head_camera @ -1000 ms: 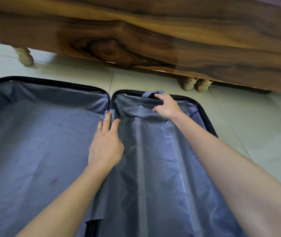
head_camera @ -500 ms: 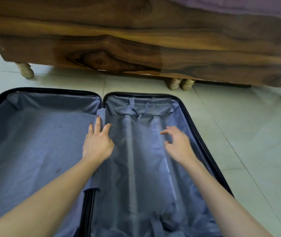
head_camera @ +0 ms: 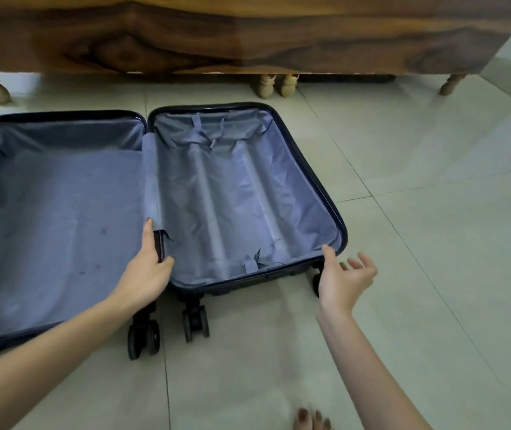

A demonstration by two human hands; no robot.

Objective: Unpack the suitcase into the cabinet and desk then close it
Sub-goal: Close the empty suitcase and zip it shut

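- Nearest in, bare toes (head_camera: 311, 420) stand on the tiled floor (head_camera: 403, 181), and the twin wheels (head_camera: 143, 336) point back at the person.
- The left hand (head_camera: 145, 274) grips the middle ridge at its near end, thumb on one side and fingers on the other. The tail of the loose lining flap (head_camera: 151, 181) sits right at the fingertips.
- The right hand (head_camera: 341, 279) is spread wide and holds nothing, just beside the near right corner. I can't tell whether a fingertip touches the rim.
- The suitcase (head_camera: 342, 234) lies flat open on the floor. Both halves show only grey-blue lining, and the straps (head_camera: 207, 131) hang slack at the far end. It looks unpacked, so closing comes next.
- Handling call: an empty hard shell, likely light and stiff. The lining is soft and slippery, so take the right half's rigid outer rim and swing it over the hinge.
- Beyond it, a dark wooden furniture panel (head_camera: 248, 35) stands on turned legs (head_camera: 268, 85).
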